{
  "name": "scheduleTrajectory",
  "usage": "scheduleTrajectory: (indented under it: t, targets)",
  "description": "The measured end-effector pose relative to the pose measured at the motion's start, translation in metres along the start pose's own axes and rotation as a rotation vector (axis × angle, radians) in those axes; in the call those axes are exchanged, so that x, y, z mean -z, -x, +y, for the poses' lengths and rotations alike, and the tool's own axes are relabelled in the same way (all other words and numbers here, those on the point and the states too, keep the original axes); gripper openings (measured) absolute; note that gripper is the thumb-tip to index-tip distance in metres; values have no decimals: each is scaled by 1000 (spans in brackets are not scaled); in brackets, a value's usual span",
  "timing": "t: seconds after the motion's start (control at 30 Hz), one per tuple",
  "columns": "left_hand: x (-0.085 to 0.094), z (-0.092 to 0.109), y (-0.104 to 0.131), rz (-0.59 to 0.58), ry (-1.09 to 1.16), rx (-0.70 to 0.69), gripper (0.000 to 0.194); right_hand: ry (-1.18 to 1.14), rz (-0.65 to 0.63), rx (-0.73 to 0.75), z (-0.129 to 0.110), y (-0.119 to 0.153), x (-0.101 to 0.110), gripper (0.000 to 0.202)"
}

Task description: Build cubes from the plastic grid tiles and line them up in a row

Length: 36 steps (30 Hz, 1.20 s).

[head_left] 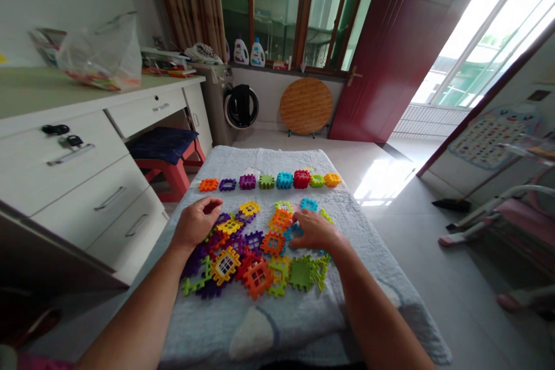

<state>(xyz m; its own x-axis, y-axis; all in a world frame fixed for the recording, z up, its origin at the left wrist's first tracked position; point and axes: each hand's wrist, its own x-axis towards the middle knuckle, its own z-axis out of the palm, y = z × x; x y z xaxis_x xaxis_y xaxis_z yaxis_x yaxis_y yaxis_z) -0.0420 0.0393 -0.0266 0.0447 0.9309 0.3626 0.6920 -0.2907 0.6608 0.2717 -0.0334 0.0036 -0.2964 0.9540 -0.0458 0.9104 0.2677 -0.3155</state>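
Interlocking plastic building blocks in many colours lie in a loose pile on a cloth-covered table (255, 329). My left hand (197, 222) is over the pile's left edge, near purple pieces and a yellow window block (229, 226); its fingers are loosely curled, with a gap to the thumb and nothing visible between. My right hand (316, 228) reaches over the right side, thumb and fingers apart. Its fingertips are beside an orange window block (281, 219) and partly cover blue pieces (295, 230); contact is unclear. Nearer me are a yellow block (225, 265) and a green square (301, 273).
Beyond the pile runs a row of blocks sorted by colour, including a purple stack (247, 181) and a red stack (302, 178). A white drawer desk (87, 185) and a red stool (173, 176) stand left. A pink chair (524, 214) is at the right.
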Motion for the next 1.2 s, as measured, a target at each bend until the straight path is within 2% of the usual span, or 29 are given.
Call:
scheduleTrajectory:
  t: [0.13, 0.3, 0.47, 0.63, 0.77, 0.87, 1.0, 1.13, 1.2]
  targets:
    - [1, 1, 0, 1, 0, -15, 26, 24, 50, 3, -9, 2, -11, 46]
    - [1, 1, 1, 11, 11, -18, 26, -27, 78, 18, 0, 0, -4, 50]
    - [1, 3, 0, 23, 32, -23, 26, 5, 209, -48, 16, -8, 7, 39]
    - [1, 2, 0, 20, 32, -19, 27, -20, 282, -35, 14, -11, 0, 31]
    - [1, 1, 1, 16, 43, -22, 26, -92, 203, 72, 7, -4, -4, 21]
    - [2, 2, 1, 16, 54, -22, 26, -175, 160, 129, 8, 2, 1, 27]
    - [2, -1, 1, -3, 49, -17, 28, -89, 195, 18, 12, 5, 7, 28]
    - [-3, -11, -3, -90, 8, -10, 32, 51, 74, -53, 12, 6, -1, 41]
    - [-6, -16, -5, -129, -23, -30, 34, 65, 58, -57, 12, 5, -3, 43]
